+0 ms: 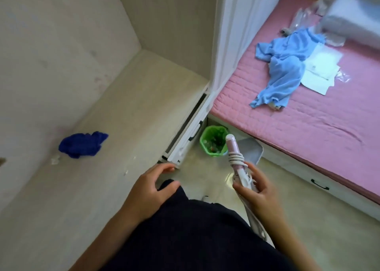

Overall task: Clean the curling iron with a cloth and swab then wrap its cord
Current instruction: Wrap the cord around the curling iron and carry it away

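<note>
We look down on two bare hands in the lower middle of the frame. The right hand (259, 186), lower right of centre, grips the white handle of the curling iron (233, 147), fingers and thumb curled round it. The pink barrel points up the frame, its white tip in front of a green bin (203, 136). The white cord (236, 158) is wound in several loops round the barrel just above the fingers, and the rest trails down past the wrist towards the bottom edge. The left hand (148, 186), lower centre, is palm down with its fingers loosely curved and spread, holding nothing, beside the near corner of a pale shelf (102, 188). The green bin stands on the floor at centre and holds small mixed scraps we cannot make out. A dark blue cloth (82, 144) lies crumpled on the shelf at mid left, well apart from both hands.
</note>
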Motion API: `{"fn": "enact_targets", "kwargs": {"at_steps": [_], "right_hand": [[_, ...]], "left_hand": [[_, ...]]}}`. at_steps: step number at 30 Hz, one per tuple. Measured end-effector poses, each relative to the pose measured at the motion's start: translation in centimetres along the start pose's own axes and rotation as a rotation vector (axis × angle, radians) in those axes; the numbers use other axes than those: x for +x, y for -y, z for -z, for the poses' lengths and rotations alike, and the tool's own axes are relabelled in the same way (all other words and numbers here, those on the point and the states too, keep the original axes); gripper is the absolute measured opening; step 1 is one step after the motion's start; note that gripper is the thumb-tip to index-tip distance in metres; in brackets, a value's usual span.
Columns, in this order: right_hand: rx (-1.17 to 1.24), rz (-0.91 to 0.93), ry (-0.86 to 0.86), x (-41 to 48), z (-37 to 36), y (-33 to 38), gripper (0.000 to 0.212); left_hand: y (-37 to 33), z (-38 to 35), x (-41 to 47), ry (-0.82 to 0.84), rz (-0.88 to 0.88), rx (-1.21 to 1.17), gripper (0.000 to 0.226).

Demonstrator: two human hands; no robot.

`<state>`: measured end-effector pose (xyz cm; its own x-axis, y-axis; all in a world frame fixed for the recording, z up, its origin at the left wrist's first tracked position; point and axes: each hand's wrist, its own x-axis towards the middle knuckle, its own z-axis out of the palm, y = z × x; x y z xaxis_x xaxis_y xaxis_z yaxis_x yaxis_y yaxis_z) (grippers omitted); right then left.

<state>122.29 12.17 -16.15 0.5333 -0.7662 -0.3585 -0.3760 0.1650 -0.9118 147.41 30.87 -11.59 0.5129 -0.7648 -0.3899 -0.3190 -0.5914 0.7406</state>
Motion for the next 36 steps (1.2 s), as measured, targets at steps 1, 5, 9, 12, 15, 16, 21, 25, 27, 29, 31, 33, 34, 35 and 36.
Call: {"fn": "enact_targets", "kwargs": {"at_steps": [1, 5, 9, 12, 15, 16, 21, 25, 27, 29, 31, 33, 34, 35, 36], "right_hand": [[0.015, -0.011, -0.025, -0.2, 0.5, -0.1, 0.062], [0.056, -0.052, -0.157, -0.2, 2.4, 0.1, 0.066], [0.124, -0.105, -0.350, -1.3, 3.3, 0.6, 0.066], [0.181, -0.105, -0.520, -3.0, 3.6, 0.9, 0.063], [0.233, -0.165, -0.695, -5.2, 4.2, 0.2, 0.063], [0.237, -0.181, -0.757, -6.2, 4.7, -0.1, 0.062], [0.264, -0.271, -1.003, -12.8, 5.9, -2.4, 0.061], [0.332, -0.321, -1.144, -16.7, 7.6, -4.4, 0.060], [0.376, -0.330, -1.213, -18.5, 9.3, -5.8, 0.058], [0.428, -0.347, -1.267, -20.8, 11.5, -7.5, 0.056], [0.467, -0.361, -1.325, -23.1, 13.6, -8.8, 0.057], [0.496, -0.351, -1.386, -25.1, 15.9, -10.1, 0.056], [0.506, -0.345, -1.415, -26.0, 17.1, -10.7, 0.056], [0.519, -0.346, -1.441, -26.9, 18.0, -11.4, 0.054], [0.536, -0.350, -1.461, -27.9, 18.8, -12.0, 0.054]], "left_hand": [[-0.7, 0.0, 0.9, 0.026, -0.011, -0.005, 0.043], [-3.5, -0.5, 5.5, 0.161, -0.111, 0.013, 0.050], [-6.0, -1.8, 10.2, 0.340, -0.230, 0.030, 0.046], [-7.7, -3.4, 12.3, 0.445, -0.301, 0.010, 0.043], [-9.8, -6.1, 14.0, 0.551, -0.363, -0.012, 0.043], [-10.5, -7.4, 14.5, 0.589, -0.396, -0.014, 0.043], [-14.7, -13.1, 14.0, 0.768, -0.520, 0.031, 0.038], [-17.6, -18.0, 12.7, 0.862, -0.592, 0.056, 0.036], [-20.1, -21.9, 11.8, 0.909, -0.624, 0.098, 0.038], [-22.6, -26.1, 10.3, 0.966, -0.690, 0.141, 0.042], [-24.8, -29.9, 8.3, 1.030, -0.731, 0.186, 0.046], [-26.9, -33.2, 6.5, 1.077, -0.776, 0.197, 0.053], [-27.9, -34.8, 5.7, 1.099, -0.794, 0.206, 0.056], [-28.8, -36.3, 5.0, 1.115, -0.812, 0.220, 0.059], [-29.7, -37.8, 4.5, 1.130, -0.827, 0.239, 0.059]]}}
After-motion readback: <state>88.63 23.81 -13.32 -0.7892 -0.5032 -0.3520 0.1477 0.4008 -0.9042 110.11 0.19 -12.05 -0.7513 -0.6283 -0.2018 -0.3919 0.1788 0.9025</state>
